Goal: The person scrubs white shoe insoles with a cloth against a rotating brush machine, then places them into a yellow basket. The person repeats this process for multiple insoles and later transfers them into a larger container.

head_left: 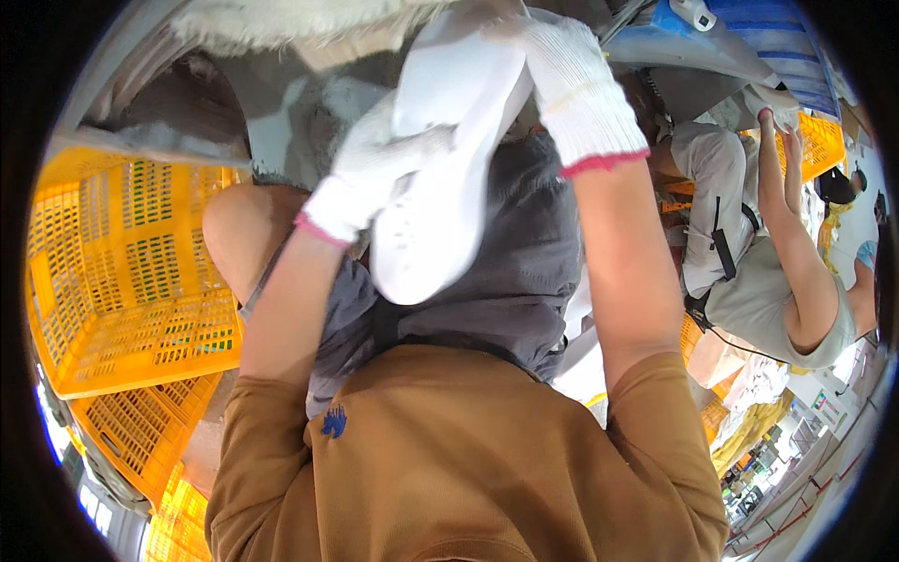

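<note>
A white shoe (pixel 440 187) with small vent holes near its toe is held above my lap, toe pointing down toward me. My left hand (pixel 370 173), in a white knit glove with a pink cuff, grips its side from the left. Gloved the same way, my right hand (pixel 571 89) clasps the heel end at the top. Both hands close on the shoe. I am seated, in grey shorts and a brown shirt.
Yellow perforated plastic crates (pixel 131 272) are stacked at my left. At the right a seated person (pixel 749 253) in light clothes raises an arm near another yellow crate (pixel 819 140). A grey work surface with pale fabric (pixel 281 23) lies ahead.
</note>
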`<state>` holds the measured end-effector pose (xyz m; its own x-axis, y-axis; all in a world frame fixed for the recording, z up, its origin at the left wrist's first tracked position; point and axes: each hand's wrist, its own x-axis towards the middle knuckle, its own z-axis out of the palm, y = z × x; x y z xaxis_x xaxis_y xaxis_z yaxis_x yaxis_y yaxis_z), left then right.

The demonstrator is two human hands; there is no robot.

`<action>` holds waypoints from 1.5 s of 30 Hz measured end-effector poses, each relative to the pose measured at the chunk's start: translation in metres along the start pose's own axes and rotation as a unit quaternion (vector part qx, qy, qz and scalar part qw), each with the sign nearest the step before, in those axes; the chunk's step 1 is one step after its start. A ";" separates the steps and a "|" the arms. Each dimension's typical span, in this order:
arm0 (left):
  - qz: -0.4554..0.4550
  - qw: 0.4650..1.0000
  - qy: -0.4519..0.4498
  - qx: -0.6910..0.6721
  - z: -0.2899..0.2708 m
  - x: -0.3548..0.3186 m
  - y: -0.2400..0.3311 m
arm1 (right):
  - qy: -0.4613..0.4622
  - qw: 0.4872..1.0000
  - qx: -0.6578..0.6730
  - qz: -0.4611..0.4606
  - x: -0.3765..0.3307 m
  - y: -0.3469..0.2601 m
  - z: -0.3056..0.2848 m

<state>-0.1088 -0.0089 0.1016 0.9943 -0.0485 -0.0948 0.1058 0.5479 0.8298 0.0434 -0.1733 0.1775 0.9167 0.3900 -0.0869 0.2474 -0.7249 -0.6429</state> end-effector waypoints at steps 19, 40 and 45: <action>-0.131 0.804 0.213 0.540 -0.067 0.040 0.029 | 0.112 0.990 0.062 -0.059 0.010 0.044 0.026; 0.007 0.887 -0.032 -0.460 -0.017 0.025 -0.014 | 0.113 0.903 -0.137 -0.391 -0.138 -0.049 0.051; -0.050 0.921 0.022 -0.386 -0.054 0.058 -0.007 | 0.088 0.947 -0.164 -0.263 -0.107 -0.044 0.073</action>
<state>-0.0522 0.0297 0.0603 0.9767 -0.1061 -0.1864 0.1398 0.9740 0.1785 -0.0886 -0.1420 0.1596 0.6704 0.6661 0.3268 0.7419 -0.6052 -0.2887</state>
